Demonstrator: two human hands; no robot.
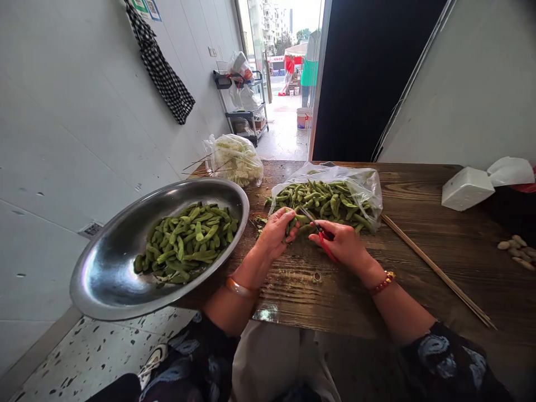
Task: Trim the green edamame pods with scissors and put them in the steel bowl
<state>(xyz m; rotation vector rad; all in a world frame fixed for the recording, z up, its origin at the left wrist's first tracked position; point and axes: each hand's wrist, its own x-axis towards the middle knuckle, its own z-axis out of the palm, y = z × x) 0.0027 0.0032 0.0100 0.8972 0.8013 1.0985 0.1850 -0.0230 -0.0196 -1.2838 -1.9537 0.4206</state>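
My left hand [277, 231] is closed around a few green edamame pods [292, 223], held up over the table. Red-handled scissors [321, 237] are gripped in my right hand [344, 244], their blades pointing left toward the pods in my left hand. Just behind both hands, a clear plastic bag [368, 187] lies spread with a heap of edamame pods [322, 195] in it. To the left, a large steel basin [109, 273] holds a pile of edamame pods [188, 237] at its right side.
On the wooden table [402, 268] are bamboo skewers [435, 268] at right, a bagged pale vegetable [234, 159] behind the basin, a white tissue pack [467, 188] and several peanuts [519, 248] at far right. A shelf cart [245, 109] stands by the doorway.
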